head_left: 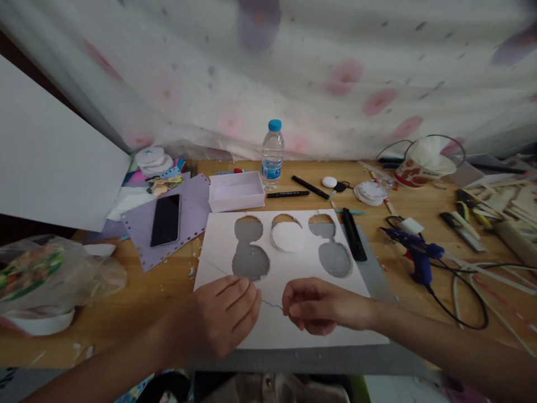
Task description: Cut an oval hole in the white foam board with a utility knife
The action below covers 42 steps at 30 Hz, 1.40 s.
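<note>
A white board [293, 330] with several round holes cut in it lies in front of me. My left hand [229, 313] is over its lower left part, palm down, fingers bent and pressed together, their tips hidden. To the right, my right hand [314, 305] is closed in a pinch just above the board. A thin, wavy dark line [272, 304] runs between the hands; whether it is a thread or a mark on the board I cannot tell. Small white round discs [287, 236] lie stacked by the upper middle hole.
A grey cutting mat [373, 268] lies under the board, with a black cutter-like tool [353, 235] on the right. Beyond are a water bottle [272, 157], an open box [237, 191] and markers [288, 194]. A blue glue gun [419, 254] lies right, a phone [165, 220] left.
</note>
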Each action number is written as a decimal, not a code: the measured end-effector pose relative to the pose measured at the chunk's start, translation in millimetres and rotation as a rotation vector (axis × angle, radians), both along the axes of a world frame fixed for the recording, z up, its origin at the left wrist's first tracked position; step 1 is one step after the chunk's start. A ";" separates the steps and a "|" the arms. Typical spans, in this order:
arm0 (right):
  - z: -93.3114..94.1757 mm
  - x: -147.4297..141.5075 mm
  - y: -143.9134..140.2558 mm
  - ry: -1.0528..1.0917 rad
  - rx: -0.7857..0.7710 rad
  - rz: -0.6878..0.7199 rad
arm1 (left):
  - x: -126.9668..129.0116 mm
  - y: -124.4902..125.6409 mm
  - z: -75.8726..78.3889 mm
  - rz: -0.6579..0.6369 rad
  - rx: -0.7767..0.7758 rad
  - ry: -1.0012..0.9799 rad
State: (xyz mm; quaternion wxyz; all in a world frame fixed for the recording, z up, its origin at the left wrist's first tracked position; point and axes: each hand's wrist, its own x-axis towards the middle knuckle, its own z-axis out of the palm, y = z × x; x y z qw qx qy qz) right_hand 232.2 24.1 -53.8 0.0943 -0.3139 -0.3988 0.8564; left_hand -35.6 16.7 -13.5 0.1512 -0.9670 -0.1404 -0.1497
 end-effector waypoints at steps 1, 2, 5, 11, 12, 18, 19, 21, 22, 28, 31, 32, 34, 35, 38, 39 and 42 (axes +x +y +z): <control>-1.8 -1.7 -0.6 -0.024 -0.027 0.013 | 0.6 0.1 -0.8 -0.023 0.014 -0.022; -3.6 -2.7 -1.1 -0.049 -0.034 0.031 | 0.6 0.1 -2.7 -0.040 0.022 -0.041; -6.9 -1.9 -2.8 -0.164 0.113 0.087 | -0.4 -0.8 -12.2 -0.031 0.002 -0.060; 0.6 8.7 -9.6 -0.478 1.672 0.239 | 10.2 -5.6 -29.5 0.399 -1.095 -0.261; 1.6 10.8 -10.4 -0.468 1.897 0.268 | 12.8 -5.3 -30.5 0.494 -1.462 -0.273; -1.0 20.3 -8.6 -0.380 2.195 0.217 | 12.8 0.7 -33.8 0.591 -2.310 -0.219; -1.0 20.6 -8.1 -0.396 2.111 0.206 | 9.8 1.3 -34.3 0.601 -2.103 -0.222; 0.8 19.4 -7.2 -0.431 1.752 0.134 | 2.4 2.0 -34.7 0.572 -1.489 -0.224; 2.2 17.8 -6.6 -0.427 1.491 0.063 | -1.6 2.2 -34.7 0.514 -1.150 -0.210; 1.9 4.4 0.8 -0.102 -0.014 -0.101 | -14.8 3.8 -33.8 0.142 -0.007 -0.067; -3.3 1.0 1.9 0.046 -0.251 -0.077 | -15.1 4.1 -34.3 0.113 0.048 -0.036; -4.5 0.4 1.6 0.069 -0.282 -0.077 | -15.0 3.8 -34.2 0.104 0.058 -0.036; -5.6 -0.4 0.5 0.064 -0.315 -0.062 | -14.6 2.8 -33.1 0.095 0.068 -0.027; -5.8 -0.7 0.0 0.045 -0.315 -0.044 | -14.3 2.2 -32.0 0.093 0.067 -0.017; -7.1 -2.0 -2.3 -0.068 -0.254 0.045 | -12.4 0.7 -28.3 0.082 0.050 -0.001; -7.8 -2.6 -3.5 -0.120 -0.202 0.071 | -11.4 0.4 -27.5 0.073 0.040 0.001; -9.0 -4.6 -8.4 -0.313 0.087 0.096 | -7.1 -1.8 -29.1 0.045 0.009 -0.010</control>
